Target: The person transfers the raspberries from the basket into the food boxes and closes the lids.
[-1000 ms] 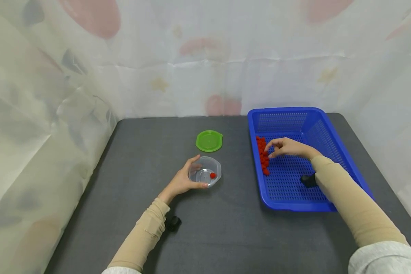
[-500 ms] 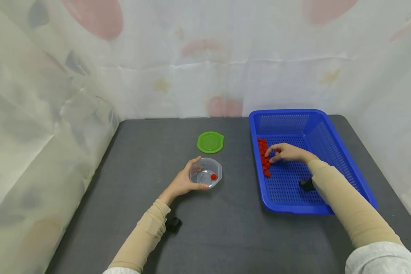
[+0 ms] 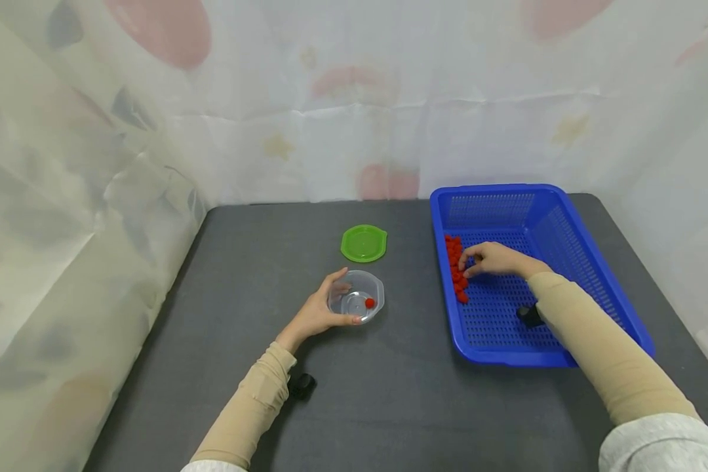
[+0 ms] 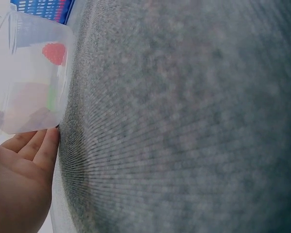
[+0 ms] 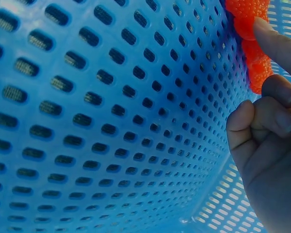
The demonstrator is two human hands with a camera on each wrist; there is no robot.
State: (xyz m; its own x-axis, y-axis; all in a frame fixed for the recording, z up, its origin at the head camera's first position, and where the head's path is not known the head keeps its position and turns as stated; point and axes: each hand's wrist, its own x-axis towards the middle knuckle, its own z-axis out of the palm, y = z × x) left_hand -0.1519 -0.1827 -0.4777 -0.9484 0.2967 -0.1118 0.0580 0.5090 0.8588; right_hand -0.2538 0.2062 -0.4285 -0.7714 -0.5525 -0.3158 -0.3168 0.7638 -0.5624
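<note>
In the head view my left hand (image 3: 318,313) grips a clear plastic container (image 3: 373,286), thumb on the near side and fingers on the far side. One red raspberry (image 4: 54,53) lies inside. A blue plastic basket (image 3: 466,354) stands at the right, with a row of raspberries (image 3: 455,255) along its left wall. My right hand (image 3: 495,259) reaches into it at that row. In the right wrist view the thumb (image 5: 276,41) touches a raspberry and the other fingers (image 5: 242,116) are bent; whether a berry is pinched I cannot tell.
A green lid (image 3: 363,243) lies flat on the dark grey table (image 3: 259,262), just beyond the clear container. Patterned white sheeting (image 3: 242,131) hangs behind the table and along its left side. The basket's raised rim surrounds the right hand's workspace.
My right hand has shifted slightly toward the near end of the raspberry row, its fingers drawing closer together. My left hand keeps the container in place; the whole view shifts slightly.
</note>
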